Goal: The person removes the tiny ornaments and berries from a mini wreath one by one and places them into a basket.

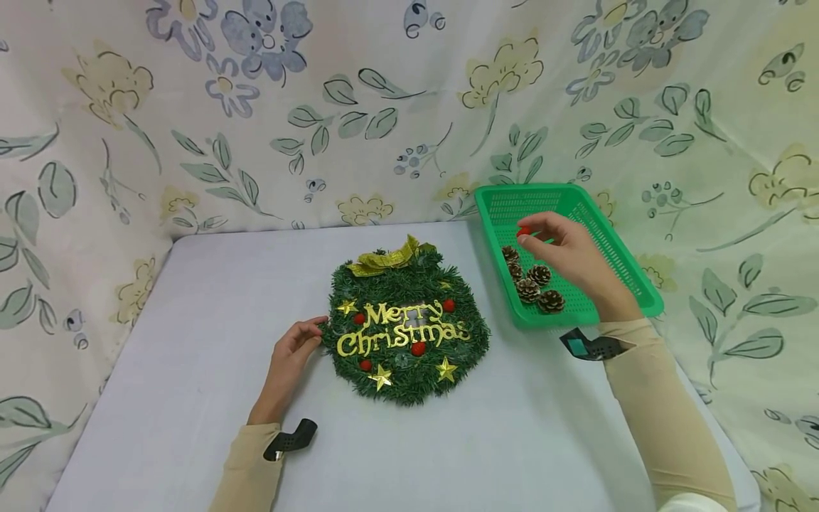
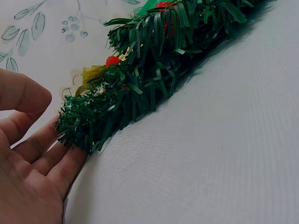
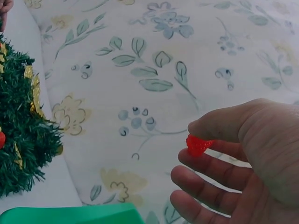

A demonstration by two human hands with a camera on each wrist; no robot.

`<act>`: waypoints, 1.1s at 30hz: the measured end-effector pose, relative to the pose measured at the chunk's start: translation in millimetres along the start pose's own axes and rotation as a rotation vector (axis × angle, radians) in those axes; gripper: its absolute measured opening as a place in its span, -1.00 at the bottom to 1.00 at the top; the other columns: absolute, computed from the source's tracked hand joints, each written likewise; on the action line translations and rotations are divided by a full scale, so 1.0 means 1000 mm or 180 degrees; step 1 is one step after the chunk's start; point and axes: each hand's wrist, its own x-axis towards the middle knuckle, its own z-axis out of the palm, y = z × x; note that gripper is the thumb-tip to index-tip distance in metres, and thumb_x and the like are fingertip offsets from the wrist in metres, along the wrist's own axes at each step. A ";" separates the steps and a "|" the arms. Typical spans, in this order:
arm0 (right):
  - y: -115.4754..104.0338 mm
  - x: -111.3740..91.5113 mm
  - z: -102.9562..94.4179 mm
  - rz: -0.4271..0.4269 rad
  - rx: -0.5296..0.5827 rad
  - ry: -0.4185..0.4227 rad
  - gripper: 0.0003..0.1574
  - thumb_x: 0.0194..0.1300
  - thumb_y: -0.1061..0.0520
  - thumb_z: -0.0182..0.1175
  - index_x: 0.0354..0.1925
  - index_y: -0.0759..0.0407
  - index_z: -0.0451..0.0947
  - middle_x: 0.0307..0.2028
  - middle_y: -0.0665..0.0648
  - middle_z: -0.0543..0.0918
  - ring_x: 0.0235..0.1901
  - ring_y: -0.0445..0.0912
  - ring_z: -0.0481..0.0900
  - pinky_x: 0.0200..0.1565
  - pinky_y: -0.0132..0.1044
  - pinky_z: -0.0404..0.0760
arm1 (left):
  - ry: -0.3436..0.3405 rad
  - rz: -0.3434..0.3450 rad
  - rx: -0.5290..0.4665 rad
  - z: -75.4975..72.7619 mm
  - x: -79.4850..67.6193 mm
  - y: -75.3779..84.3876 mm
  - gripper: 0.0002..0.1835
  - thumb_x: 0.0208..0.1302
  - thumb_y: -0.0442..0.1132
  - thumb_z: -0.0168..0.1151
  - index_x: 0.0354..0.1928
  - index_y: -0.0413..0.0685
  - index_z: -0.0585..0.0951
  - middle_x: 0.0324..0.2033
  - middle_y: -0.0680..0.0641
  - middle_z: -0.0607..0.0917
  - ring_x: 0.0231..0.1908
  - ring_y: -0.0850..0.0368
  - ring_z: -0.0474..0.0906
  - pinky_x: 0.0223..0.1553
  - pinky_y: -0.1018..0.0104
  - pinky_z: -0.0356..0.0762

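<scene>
A green tinsel wreath (image 1: 397,286) lies flat on the table, bearing gold "Merry Christmas" lettering, gold stars (image 1: 446,369), several red berry-like ornaments (image 1: 418,349) and a gold ribbon bow (image 1: 387,262) at its far edge. My left hand (image 1: 294,361) touches the wreath's left edge, its fingers (image 2: 67,165) extended against the tinsel and the thumb held apart. Over the green basket (image 1: 557,322), my right hand (image 1: 568,257) pinches a small red raspberry-like ornament (image 3: 198,145) between thumb and index finger. The other right fingers are loosely bent.
Several pine cones (image 1: 528,290) lie in the basket's left and near part, below the right hand. The basket stands at the right of the white-covered table (image 1: 211,320). A flowered cloth (image 1: 409,163) hangs behind the table and along its sides.
</scene>
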 end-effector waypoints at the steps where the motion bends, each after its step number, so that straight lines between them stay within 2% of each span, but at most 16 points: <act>1: 0.001 0.001 -0.001 -0.0007 0.0021 0.0007 -0.58 0.50 -0.06 0.17 0.23 0.02 0.53 -0.02 -0.09 0.65 -0.18 -0.24 0.61 -0.22 -0.37 0.61 | -0.0001 -0.0001 -0.0002 0.000 0.000 0.000 -0.79 0.53 -0.35 0.04 -0.02 -0.43 0.45 0.35 -0.30 0.49 0.18 0.52 0.47 0.09 0.66 0.45; 10: 0.006 0.007 -0.006 0.0040 0.0054 0.0076 -0.61 0.49 -0.04 0.18 0.18 0.05 0.54 -0.11 -0.26 0.64 -0.21 -0.26 0.60 -0.21 -0.40 0.61 | -0.0019 0.0016 0.0011 0.000 0.000 0.002 -0.79 0.54 -0.35 0.03 -0.02 -0.43 0.45 0.35 -0.32 0.48 0.17 0.54 0.46 0.09 0.66 0.44; 19: 0.015 0.014 -0.012 0.0054 0.0134 0.0086 -0.61 0.48 -0.03 0.20 0.18 0.06 0.54 -0.07 -0.19 0.65 -0.15 -0.28 0.60 -0.17 -0.43 0.63 | 0.0015 -0.0008 0.0068 0.000 0.001 0.001 -0.79 0.53 -0.34 0.04 -0.02 -0.42 0.45 0.35 -0.30 0.49 0.18 0.55 0.45 0.11 0.67 0.43; 33: 0.033 0.020 -0.021 0.0314 0.0029 0.0068 -0.57 0.48 -0.09 0.19 0.19 0.05 0.52 -0.10 -0.31 0.59 -0.15 -0.35 0.56 -0.18 -0.44 0.61 | 0.0025 -0.0033 0.0018 0.000 0.002 -0.001 -0.79 0.53 -0.35 0.04 -0.01 -0.43 0.44 0.36 -0.26 0.50 0.20 0.51 0.44 0.12 0.67 0.40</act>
